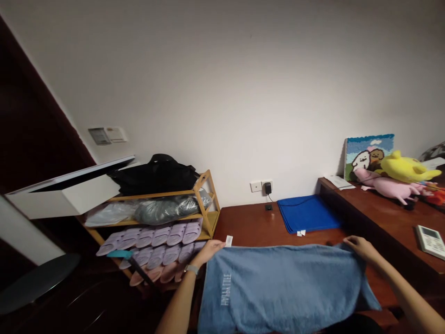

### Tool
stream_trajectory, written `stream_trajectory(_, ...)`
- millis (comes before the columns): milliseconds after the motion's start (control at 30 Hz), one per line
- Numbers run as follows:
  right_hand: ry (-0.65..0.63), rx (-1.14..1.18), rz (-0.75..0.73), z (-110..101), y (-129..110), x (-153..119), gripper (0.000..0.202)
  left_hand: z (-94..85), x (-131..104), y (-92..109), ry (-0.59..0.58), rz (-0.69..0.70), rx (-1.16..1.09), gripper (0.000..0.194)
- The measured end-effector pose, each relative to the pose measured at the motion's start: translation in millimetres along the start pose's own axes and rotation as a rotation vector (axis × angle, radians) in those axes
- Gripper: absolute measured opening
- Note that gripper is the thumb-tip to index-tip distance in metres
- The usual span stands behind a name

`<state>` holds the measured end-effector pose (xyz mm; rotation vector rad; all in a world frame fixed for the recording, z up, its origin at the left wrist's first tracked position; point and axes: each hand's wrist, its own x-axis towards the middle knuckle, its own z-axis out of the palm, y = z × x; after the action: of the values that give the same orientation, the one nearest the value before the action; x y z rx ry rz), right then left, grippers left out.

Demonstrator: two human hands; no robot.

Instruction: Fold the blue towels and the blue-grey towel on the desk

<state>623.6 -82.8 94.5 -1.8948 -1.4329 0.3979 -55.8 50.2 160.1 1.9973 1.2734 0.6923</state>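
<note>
A light blue towel (285,283) with white lettering near its left side is spread between my two hands, over the front of the brown wooden desk (243,220). My left hand (211,250) pinches its far left corner, beside a small white tag. At the far right corner, my right hand (359,246) grips the cloth between thumb and fingers. The towel's right end hangs in loose folds. Beyond it, a folded stack of darker blue cloth (308,213) with white tags lies on the desk near the wall.
To the left stands a wooden rack (208,204) with purple slippers (170,234), plastic-wrapped items and a black bag (156,174). A raised brown surface (389,222) on the right bears plush toys (385,185), a picture and a white device (431,241). A black plug (267,187) sits in the wall socket.
</note>
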Motion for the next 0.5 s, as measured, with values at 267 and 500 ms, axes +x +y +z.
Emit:
stream_trajectory(267,0.218,0.188,-0.156,-111.2,-84.7,21.6,0.056,-105.3,23.3,90.1,0.461,0.225,0.085,0.051)
stream_trajectory(500,0.294,0.288,-0.177,-125.4,-108.5,-27.0,0.058,-100.9,-43.5,89.3,0.643,0.299,0.184,0.051)
